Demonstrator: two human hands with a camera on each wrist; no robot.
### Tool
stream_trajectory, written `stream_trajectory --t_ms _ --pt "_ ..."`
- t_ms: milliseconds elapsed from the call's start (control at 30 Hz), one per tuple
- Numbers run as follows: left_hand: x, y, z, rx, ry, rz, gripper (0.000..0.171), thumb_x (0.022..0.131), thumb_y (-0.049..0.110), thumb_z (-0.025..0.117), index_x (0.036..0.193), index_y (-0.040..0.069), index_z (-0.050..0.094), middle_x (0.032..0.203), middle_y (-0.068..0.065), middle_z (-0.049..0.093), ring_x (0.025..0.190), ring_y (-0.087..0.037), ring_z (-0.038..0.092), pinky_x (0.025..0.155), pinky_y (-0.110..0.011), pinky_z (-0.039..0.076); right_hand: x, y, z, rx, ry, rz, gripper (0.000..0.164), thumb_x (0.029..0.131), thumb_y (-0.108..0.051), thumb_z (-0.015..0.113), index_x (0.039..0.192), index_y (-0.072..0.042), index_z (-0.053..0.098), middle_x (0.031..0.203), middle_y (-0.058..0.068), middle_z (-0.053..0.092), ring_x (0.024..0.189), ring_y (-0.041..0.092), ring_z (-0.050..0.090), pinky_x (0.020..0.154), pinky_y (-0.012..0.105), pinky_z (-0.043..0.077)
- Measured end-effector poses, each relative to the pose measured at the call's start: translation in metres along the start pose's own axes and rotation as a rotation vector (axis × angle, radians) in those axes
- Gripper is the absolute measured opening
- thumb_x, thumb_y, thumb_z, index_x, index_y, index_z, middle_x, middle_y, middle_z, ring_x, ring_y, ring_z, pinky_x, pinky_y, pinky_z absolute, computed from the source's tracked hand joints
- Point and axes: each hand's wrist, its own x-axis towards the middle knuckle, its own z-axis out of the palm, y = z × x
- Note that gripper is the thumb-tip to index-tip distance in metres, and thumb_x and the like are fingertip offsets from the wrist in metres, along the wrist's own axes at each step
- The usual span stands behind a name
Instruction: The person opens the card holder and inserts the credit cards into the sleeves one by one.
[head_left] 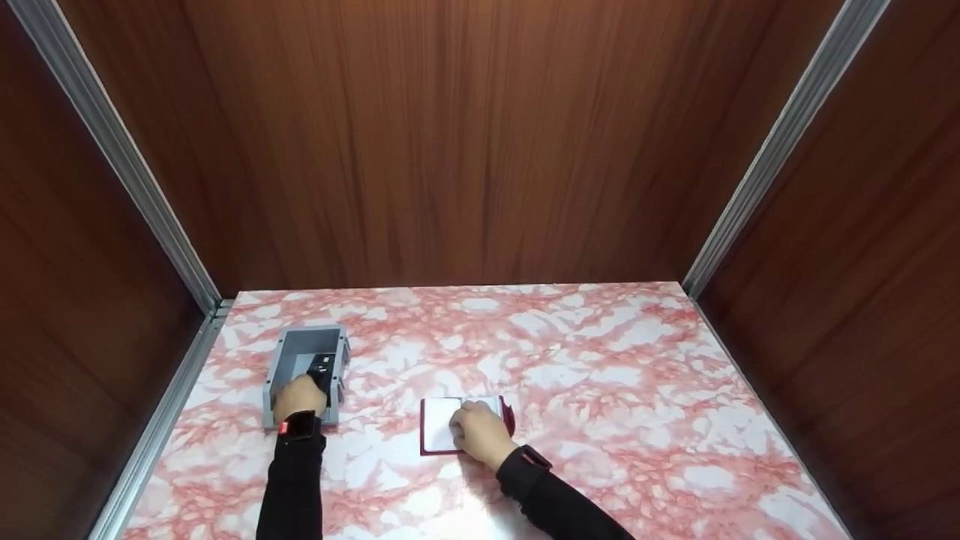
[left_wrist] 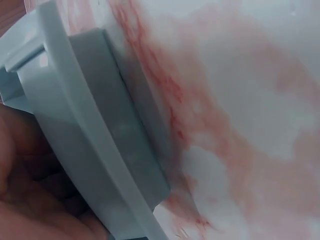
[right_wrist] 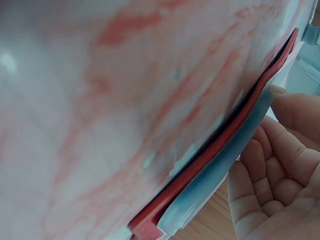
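A small red-covered notebook [head_left: 442, 424] lies open on the table, its pages white and its clasp flap sticking out at the right. My right hand [head_left: 484, 433] is over the right-hand page, thumb and fingers pinching the page edges [right_wrist: 215, 175] in the right wrist view. My left hand [head_left: 300, 397] reaches down into a grey plastic bin [head_left: 311, 330] on the left. A black object [head_left: 322, 364] lies along the bin's right wall, against that hand. In the left wrist view the fingers [left_wrist: 30, 135] curl behind the bin wall; I cannot tell whether they grip the black object.
The table [head_left: 600, 390] has a red and white marbled top. Dark wood panels [head_left: 450, 150] rise at its back and both sides, with metal rails [head_left: 787, 142] at the corners. The notebook lies right of the bin, with marbled table between.
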Motion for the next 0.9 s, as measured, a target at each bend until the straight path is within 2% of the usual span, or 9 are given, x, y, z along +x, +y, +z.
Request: stream_trajectory --t_ms 200,367,667,900 --pt "-0.002 0.0008 -0.0014 -0.006 0.008 0.024 0.025 0.089 0.006 0.05 0.102 -0.012 0.063 0.102 -0.035 0.064 0.091 -0.051 0.061 0.077 -0.063 0.049 0.0011 -0.0002 0.0001 -0.004 0.0 0.004 0.019 0.069 -0.007 0.081 0.086 -0.009 0.072 0.083 0.0 0.061 0.08 0.022 0.058 0.074 0.028 0.05" --pt "-0.0042 0.0042 -0.0035 -0.024 -0.009 0.043 0.028 0.091 0.006 0.048 0.104 -0.014 0.061 0.106 -0.036 0.062 0.096 -0.053 0.06 0.084 -0.062 0.047 0.0014 0.0 0.0012 -0.008 -0.014 0.016 0.019 0.069 -0.007 0.081 0.086 -0.009 0.072 0.084 -0.001 0.061 0.082 0.022 0.059 0.074 0.028 0.051" --pt "-0.0035 0.008 -0.0019 -0.084 -0.032 -0.002 0.032 0.092 0.007 0.045 0.112 -0.013 0.058 0.116 -0.034 0.059 0.105 -0.051 0.057 0.09 -0.059 0.044 0.0014 -0.0016 -0.0004 -0.024 -0.011 0.027 0.02 0.067 -0.008 0.081 0.084 -0.01 0.072 0.083 -0.001 0.061 0.081 0.022 0.059 0.072 0.029 0.051" --pt "-0.0054 0.0093 -0.0046 -0.113 -0.039 0.006 0.03 0.092 0.008 0.045 0.11 -0.012 0.058 0.115 -0.034 0.059 0.103 -0.051 0.057 0.089 -0.059 0.045 0.0021 -0.0018 -0.0009 -0.029 -0.015 0.033 0.02 0.066 -0.009 0.082 0.084 -0.011 0.073 0.083 -0.001 0.061 0.08 0.022 0.058 0.072 0.029 0.05"
